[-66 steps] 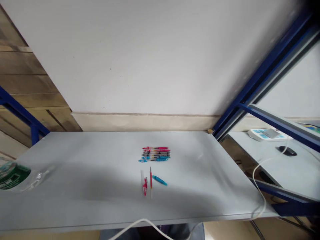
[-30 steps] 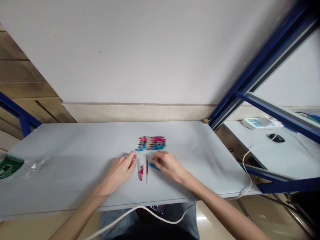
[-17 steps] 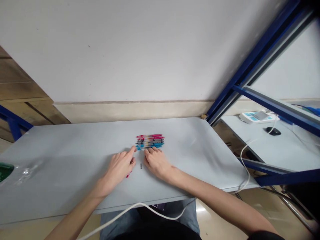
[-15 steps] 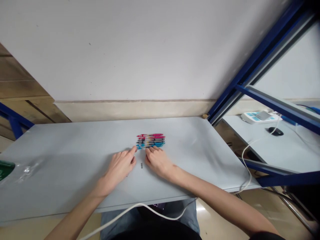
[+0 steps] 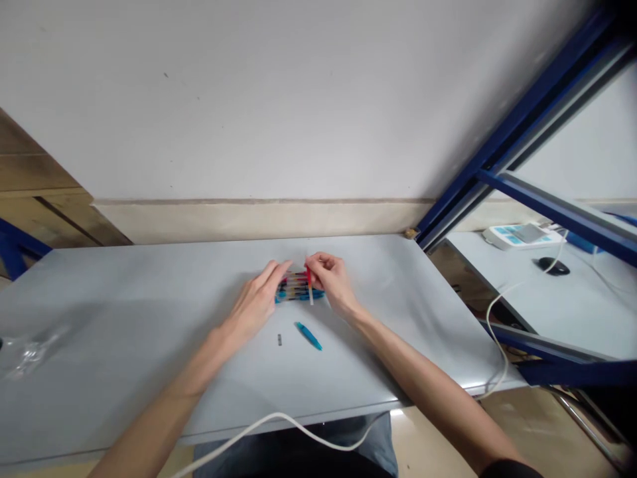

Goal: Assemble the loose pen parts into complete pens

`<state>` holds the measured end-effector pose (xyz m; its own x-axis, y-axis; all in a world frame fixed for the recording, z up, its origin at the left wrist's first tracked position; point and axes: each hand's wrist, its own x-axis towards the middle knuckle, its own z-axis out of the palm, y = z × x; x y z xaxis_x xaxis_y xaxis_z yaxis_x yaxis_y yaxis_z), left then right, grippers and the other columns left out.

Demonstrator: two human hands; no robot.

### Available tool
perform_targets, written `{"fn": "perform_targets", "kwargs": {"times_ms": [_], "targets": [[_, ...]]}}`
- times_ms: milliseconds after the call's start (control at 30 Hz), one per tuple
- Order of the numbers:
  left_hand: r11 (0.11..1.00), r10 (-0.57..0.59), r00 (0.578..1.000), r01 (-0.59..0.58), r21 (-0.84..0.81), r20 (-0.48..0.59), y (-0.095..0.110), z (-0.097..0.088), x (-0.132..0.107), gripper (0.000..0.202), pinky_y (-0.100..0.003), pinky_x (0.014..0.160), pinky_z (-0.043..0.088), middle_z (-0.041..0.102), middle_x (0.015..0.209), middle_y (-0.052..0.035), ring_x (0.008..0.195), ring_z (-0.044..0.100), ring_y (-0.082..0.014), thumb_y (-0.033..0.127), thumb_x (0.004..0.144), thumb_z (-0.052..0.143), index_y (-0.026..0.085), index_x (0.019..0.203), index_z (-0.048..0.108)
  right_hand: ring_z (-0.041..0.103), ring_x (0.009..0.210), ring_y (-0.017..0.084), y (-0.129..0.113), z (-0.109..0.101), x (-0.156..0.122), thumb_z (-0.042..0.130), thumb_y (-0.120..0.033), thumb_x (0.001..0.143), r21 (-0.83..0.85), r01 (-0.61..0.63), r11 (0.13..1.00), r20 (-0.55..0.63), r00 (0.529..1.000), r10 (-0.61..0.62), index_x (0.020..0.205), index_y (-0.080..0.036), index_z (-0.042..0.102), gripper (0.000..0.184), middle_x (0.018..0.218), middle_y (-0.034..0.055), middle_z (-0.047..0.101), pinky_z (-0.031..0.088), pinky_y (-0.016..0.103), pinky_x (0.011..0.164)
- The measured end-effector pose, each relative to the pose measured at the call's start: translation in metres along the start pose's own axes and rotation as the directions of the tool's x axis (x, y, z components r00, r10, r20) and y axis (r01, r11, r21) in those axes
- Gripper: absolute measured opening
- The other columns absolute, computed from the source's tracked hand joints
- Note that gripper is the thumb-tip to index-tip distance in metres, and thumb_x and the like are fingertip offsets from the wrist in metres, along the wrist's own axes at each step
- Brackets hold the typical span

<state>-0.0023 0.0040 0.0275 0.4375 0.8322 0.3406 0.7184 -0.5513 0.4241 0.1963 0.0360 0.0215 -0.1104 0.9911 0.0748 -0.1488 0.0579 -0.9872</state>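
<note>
My right hand [image 5: 331, 279] pinches a red pen [image 5: 309, 282] by its coloured end, its pale clear part pointing down toward me across the others. Under and beside it lies a row of pens [image 5: 296, 287] with pink, dark and blue parts, partly hidden by both hands. My left hand [image 5: 261, 289] rests at the row's left end, fingers stretched out and close to the pen ends; whether they touch is unclear. In front of the row, a blue pen [image 5: 308, 336] lies apart at a slant. A small dark strip [image 5: 279, 340] is left of it.
The grey table [image 5: 149, 299] meets a wall behind. Crumpled clear plastic [image 5: 32, 352] lies at the left. A white cable [image 5: 279, 417] loops across the front edge. Beyond a blue metal frame [image 5: 552, 202], a second table holds a black mouse [image 5: 554, 266].
My right hand has moved up to the row's far side and taken hold of the red pen. My left hand has shifted up and right. A blue pen now lies in front of the row.
</note>
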Motion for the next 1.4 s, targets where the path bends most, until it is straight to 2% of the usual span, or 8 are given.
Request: {"fn": "perform_targets", "kwargs": {"times_ms": [100, 233, 500, 833, 967, 1067, 1267, 1400], "targets": [[0.99, 0.077, 0.996, -0.082, -0.111, -0.049, -0.006, 0.022, 0.012, 0.036, -0.029, 0.082, 0.053, 0.063, 0.108, -0.0082, 0.093, 0.065, -0.0184, 0.014, 0.101, 0.037, 0.021, 0.13, 0.056, 0.047, 0.044, 0.008, 0.007, -0.006, 0.001, 0.071, -0.049, 0.083, 0.209, -0.071, 0.975, -0.025, 0.997, 0.078, 0.074, -0.017, 0.059, 0.035, 0.067, 0.0013, 0.067, 0.03, 0.021, 0.039], [0.976, 0.129, 0.989, -0.14, -0.165, -0.072, -0.02, 0.036, 0.003, 0.022, -0.031, 0.088, 0.053, 0.065, 0.106, -0.0077, 0.096, 0.065, -0.0186, 0.022, 0.105, 0.042, 0.02, 0.114, 0.062, 0.06, 0.05, 0.012, 0.016, -0.006, -0.004, 0.074, -0.045, 0.081, 0.204, -0.074, 0.976, -0.047, 0.995, 0.086, 0.079, -0.018, 0.059, 0.032, 0.07, 0.0042, 0.072, 0.036, 0.021, 0.041], [0.958, 0.112, 0.984, -0.144, -0.248, -0.14, -0.024, 0.039, 0.0, 0.02, -0.027, 0.08, 0.053, 0.065, 0.098, -0.0062, 0.089, 0.065, -0.0155, 0.023, 0.105, 0.043, 0.019, 0.107, 0.063, 0.06, 0.048, 0.012, 0.02, -0.008, -0.002, 0.071, -0.041, 0.084, 0.204, 0.012, 0.979, -0.205, 0.978, 0.031, 0.08, -0.019, 0.056, 0.028, 0.068, 0.0029, 0.07, 0.039, 0.02, 0.041], [0.958, 0.101, 0.973, -0.151, -0.243, -0.208, -0.025, 0.03, 0.002, 0.022, -0.026, 0.078, 0.054, 0.067, 0.093, -0.0047, 0.084, 0.067, -0.0147, 0.026, 0.104, 0.047, 0.018, 0.106, 0.067, 0.07, 0.058, 0.018, 0.014, -0.01, -0.006, 0.071, -0.047, 0.087, 0.084, 0.126, 0.988, -0.106, 0.987, -0.117, 0.086, -0.021, 0.056, 0.029, 0.073, 0.0036, 0.074, 0.053, 0.026, 0.049], [0.952, 0.113, 0.971, -0.166, -0.256, -0.209, -0.022, 0.031, 0.0, 0.024, -0.027, 0.081, 0.055, 0.069, 0.099, -0.0058, 0.09, 0.068, -0.0154, 0.026, 0.105, 0.045, 0.02, 0.112, 0.067, 0.069, 0.059, 0.017, 0.011, -0.003, -0.013, 0.071, -0.05, 0.086, 0.058, 0.099, 0.993, 0.017, 0.995, -0.1, 0.086, -0.02, 0.06, 0.032, 0.073, 0.0039, 0.073, 0.053, 0.027, 0.051], [0.951, 0.11, 0.973, -0.163, -0.262, -0.205, -0.018, 0.033, -0.003, 0.026, -0.028, 0.082, 0.057, 0.069, 0.103, -0.0075, 0.093, 0.069, -0.0159, 0.023, 0.105, 0.042, 0.019, 0.116, 0.065, 0.066, 0.055, 0.016, 0.013, 0.003, -0.019, 0.07, -0.052, 0.087, -0.006, 0.068, 0.998, 0.136, 0.988, -0.067, 0.087, -0.018, 0.064, 0.035, 0.075, 0.0051, 0.073, 0.046, 0.024, 0.046], [0.955, 0.12, 0.968, -0.174, -0.241, -0.221, -0.015, 0.04, -0.004, 0.023, -0.03, 0.082, 0.058, 0.069, 0.105, -0.0086, 0.093, 0.069, -0.0173, 0.022, 0.105, 0.043, 0.018, 0.116, 0.063, 0.054, 0.057, 0.012, 0.01, 0.003, -0.023, 0.068, -0.046, 0.09, -0.141, 0.126, 0.982, 0.096, 0.989, -0.113, 0.084, -0.017, 0.07, 0.03, 0.072, 0.0022, 0.068, 0.045, 0.025, 0.058], [0.966, 0.118, 0.966, -0.164, -0.198, -0.229, -0.012, 0.041, -0.005, 0.021, -0.03, 0.082, 0.057, 0.069, 0.103, -0.0072, 0.092, 0.07, -0.0174, 0.023, 0.105, 0.044, 0.019, 0.112, 0.063, 0.045, 0.058, 0.012, 0.003, 0.004, -0.026, 0.07, -0.046, 0.088, -0.208, 0.135, 0.969, 0.038, 0.991, -0.13, 0.067, -0.017, 0.063, 0.036, 0.06, -0.0023, 0.053, 0.037, 0.024, 0.057]]}}
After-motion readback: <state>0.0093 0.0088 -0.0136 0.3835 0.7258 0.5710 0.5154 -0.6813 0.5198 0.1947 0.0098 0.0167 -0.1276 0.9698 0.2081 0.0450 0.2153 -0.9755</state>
